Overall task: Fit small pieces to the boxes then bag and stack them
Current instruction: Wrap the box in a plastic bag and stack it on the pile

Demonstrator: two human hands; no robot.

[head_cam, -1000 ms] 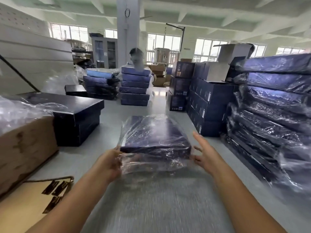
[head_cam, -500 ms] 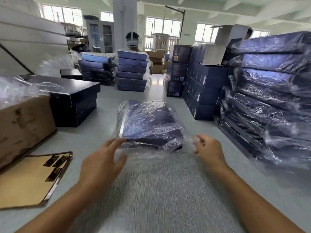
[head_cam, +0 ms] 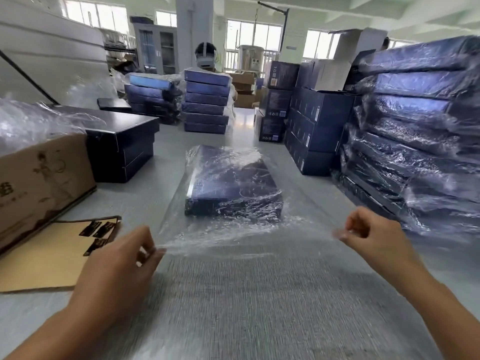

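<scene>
A dark blue rectangular box (head_cam: 233, 180) in a clear plastic bag (head_cam: 228, 233) lies on the grey counter (head_cam: 233, 307) beyond the grips; left grip (head_cam: 117, 276) and right grip (head_cam: 371, 237) each pinch the bag's near edge.

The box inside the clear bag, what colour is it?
The box is dark navy blue; head view.

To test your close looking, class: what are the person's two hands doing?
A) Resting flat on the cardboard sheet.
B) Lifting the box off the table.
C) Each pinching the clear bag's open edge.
C: the left hand and right hand each pinch the open edge of the clear bag, stretched between them, with the blue box inside.
</scene>
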